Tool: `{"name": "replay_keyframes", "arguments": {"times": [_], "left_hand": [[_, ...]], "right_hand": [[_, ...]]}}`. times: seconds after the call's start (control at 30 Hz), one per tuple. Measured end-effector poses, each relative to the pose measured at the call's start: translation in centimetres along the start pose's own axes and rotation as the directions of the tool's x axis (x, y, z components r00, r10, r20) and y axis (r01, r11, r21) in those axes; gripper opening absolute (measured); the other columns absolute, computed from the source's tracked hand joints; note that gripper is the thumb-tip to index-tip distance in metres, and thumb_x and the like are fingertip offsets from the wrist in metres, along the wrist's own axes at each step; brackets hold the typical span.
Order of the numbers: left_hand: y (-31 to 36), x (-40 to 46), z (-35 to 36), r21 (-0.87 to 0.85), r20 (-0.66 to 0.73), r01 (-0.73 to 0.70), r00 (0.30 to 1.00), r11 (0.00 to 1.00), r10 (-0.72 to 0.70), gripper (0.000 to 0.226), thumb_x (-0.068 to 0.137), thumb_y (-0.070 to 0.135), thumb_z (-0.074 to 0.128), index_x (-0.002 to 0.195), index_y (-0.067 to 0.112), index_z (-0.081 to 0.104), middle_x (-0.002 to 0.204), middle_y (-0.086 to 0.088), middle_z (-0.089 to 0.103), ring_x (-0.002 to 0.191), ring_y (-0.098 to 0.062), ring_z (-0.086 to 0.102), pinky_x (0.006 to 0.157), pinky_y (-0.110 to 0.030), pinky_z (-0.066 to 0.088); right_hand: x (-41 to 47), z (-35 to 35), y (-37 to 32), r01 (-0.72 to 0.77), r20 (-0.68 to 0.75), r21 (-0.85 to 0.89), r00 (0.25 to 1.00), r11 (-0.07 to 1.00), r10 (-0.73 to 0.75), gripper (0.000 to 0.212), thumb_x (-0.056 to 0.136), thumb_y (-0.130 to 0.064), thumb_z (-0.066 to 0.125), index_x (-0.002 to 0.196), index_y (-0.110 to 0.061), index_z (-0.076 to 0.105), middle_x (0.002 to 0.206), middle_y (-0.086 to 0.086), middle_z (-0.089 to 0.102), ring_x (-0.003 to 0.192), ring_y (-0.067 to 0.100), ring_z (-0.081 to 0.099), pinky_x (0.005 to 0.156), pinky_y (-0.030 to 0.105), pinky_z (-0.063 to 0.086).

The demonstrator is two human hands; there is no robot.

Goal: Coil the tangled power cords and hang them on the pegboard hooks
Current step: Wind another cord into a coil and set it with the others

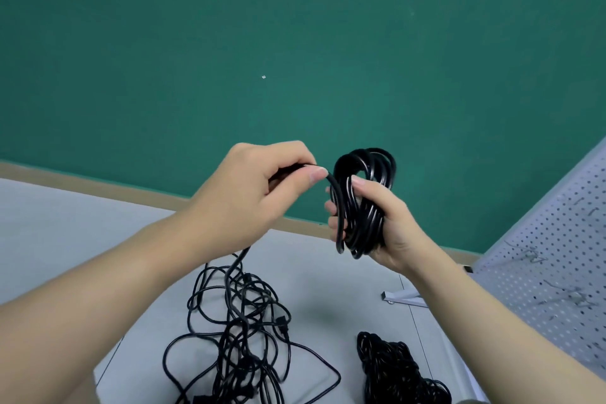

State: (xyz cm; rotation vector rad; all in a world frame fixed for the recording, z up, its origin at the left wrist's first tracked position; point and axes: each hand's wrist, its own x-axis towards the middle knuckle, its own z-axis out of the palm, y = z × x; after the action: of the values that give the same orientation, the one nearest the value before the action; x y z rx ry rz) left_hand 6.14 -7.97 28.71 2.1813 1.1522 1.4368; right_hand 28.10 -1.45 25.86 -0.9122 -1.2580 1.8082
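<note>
right hand [390, 223] fingers wrapped round black cord coil [364, 200], left hand [259, 187] fingers pinching its loose strand [337, 203]

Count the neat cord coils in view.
2: one coil gripped in the right hand, another coil on the floor lower right. The tangled pile may hide more.
</note>
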Motion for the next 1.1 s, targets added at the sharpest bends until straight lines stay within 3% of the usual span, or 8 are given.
{"name": "replay_keyframes", "arguments": {"times": [0.1,0.37,0.43,0.57,0.67,0.77,0.93,1.1], "left_hand": [[-0.5,0.2,0.4,-0.051,-0.037,0.053,0.998,0.997,-0.055,0.023,0.102,0.031,0.061,0.080,0.023,0.064,0.058,-0.004,0.046,0.052,-0.011,0.035,0.051,-0.020,0.028],[-1.5,0.4,1.6,-0.136,-0.113,0.200,0.970,0.970,-0.216,0.025,0.101,0.030,0.064,0.078,0.020,0.068,0.063,-0.001,0.058,0.056,-0.007,0.044,0.054,-0.019,0.035],[-1.6,0.5,1.9,-0.152,-0.149,0.217,0.959,0.964,-0.239,0.026,0.100,0.032,0.065,0.077,0.020,0.067,0.065,-0.004,0.060,0.058,-0.016,0.049,0.056,-0.027,0.040],[-1.5,0.4,2.4,-0.206,-0.226,0.234,0.933,0.950,-0.279,0.032,0.094,0.038,0.072,0.072,0.018,0.062,0.063,-0.012,0.057,0.061,-0.030,0.050,0.055,-0.035,0.042],[-1.7,0.3,2.4,-0.181,-0.248,0.256,0.922,0.950,-0.296,0.038,0.089,0.043,0.076,0.070,0.016,0.057,0.053,0.002,0.051,0.052,-0.015,0.041,0.052,-0.027,0.038],[-2.0,0.4,2.2,-0.097,-0.246,0.271,0.926,0.958,-0.287,0.044,0.086,0.051,0.075,0.075,0.015,0.051,0.051,0.008,0.040,0.050,-0.009,0.033,0.049,-0.021,0.030],[-2.4,0.8,1.6,-0.114,0.014,0.407,0.913,0.906,-0.408,0.064,0.094,0.068,0.043,0.077,0.007,0.046,0.059,0.008,0.041,0.052,-0.010,0.038,0.052,-0.023,0.034],[-3.5,0.1,2.2,-0.227,0.256,0.527,0.843,0.819,-0.472,0.063,0.108,0.054,0.025,0.081,0.006,0.054,0.062,-0.004,0.052,0.055,-0.016,0.048,0.055,-0.024,0.046]], "right_hand": [[0.2,1.2,0.8,-0.094,0.094,-0.021,0.991,0.995,0.095,0.085,0.058,-0.055,0.092,0.118,-0.005,0.057,0.087,0.015,0.051,0.063,0.022,0.046,0.059,0.032,0.044],[0.1,3.3,1.4,-0.242,0.302,-0.008,0.924,0.970,0.233,0.104,0.057,-0.080,0.083,0.124,-0.004,0.056,0.091,0.013,0.055,0.070,0.020,0.046,0.063,0.030,0.048],[0.0,3.6,1.4,-0.229,0.350,-0.049,0.908,0.972,0.231,0.102,0.058,-0.072,0.088,0.127,-0.006,0.051,0.093,0.011,0.055,0.073,0.019,0.048,0.066,0.029,0.050],[-0.4,4.2,1.2,-0.235,0.402,-0.091,0.880,0.968,0.252,0.070,0.061,-0.037,0.094,0.111,-0.006,0.055,0.093,0.010,0.055,0.075,0.019,0.050,0.068,0.031,0.051],[-0.8,4.7,1.1,-0.260,0.417,-0.067,0.870,0.963,0.264,0.046,0.072,-0.023,0.071,0.109,-0.005,0.052,0.093,0.011,0.053,0.075,0.021,0.049,0.070,0.033,0.051],[-1.0,4.7,1.1,-0.268,0.464,-0.054,0.846,0.962,0.262,0.052,0.075,-0.022,0.060,0.121,-0.006,0.045,0.093,0.012,0.053,0.076,0.023,0.050,0.074,0.036,0.050],[-1.2,4.7,1.1,-0.233,0.580,-0.008,0.791,0.972,0.194,0.065,0.070,-0.023,0.069,0.125,-0.005,0.039,0.094,0.014,0.049,0.077,0.025,0.049,0.078,0.038,0.050],[-1.4,4.1,-0.4,-0.124,0.564,0.163,0.826,0.979,0.011,0.060,0.071,-0.025,0.068,0.121,0.003,0.050,0.095,0.014,0.049,0.077,0.024,0.048,0.077,0.035,0.051]]}}
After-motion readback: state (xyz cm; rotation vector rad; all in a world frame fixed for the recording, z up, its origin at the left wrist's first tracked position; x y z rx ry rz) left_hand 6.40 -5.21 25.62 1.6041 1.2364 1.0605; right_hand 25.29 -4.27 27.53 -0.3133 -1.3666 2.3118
